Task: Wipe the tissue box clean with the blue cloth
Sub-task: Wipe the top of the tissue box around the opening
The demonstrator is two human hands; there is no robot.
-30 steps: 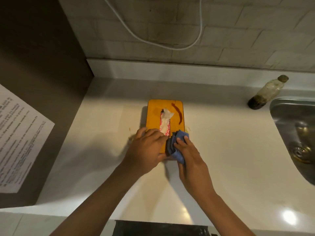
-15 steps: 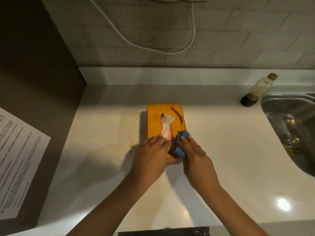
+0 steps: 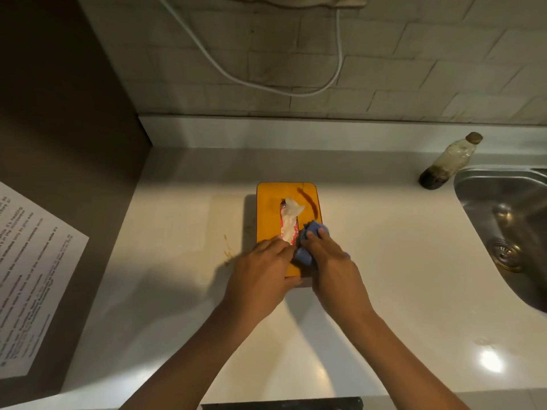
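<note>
Left hand (image 3: pixel 262 272) lay curled over the near end of the orange tissue box (image 3: pixel 270 216) on the white counter (image 3: pixel 183 261), gripping it steady. Right hand (image 3: pixel 333 266) held the bunched blue cloth (image 3: pixel 307 241), pressed on the box's top, right side. A white tissue (image 3: pixel 291 213) stuck up from the slot. Beyond, right: dirty bottle (image 3: pixel 450 161) beside the steel sink (image 3: pixel 503 208).
</note>
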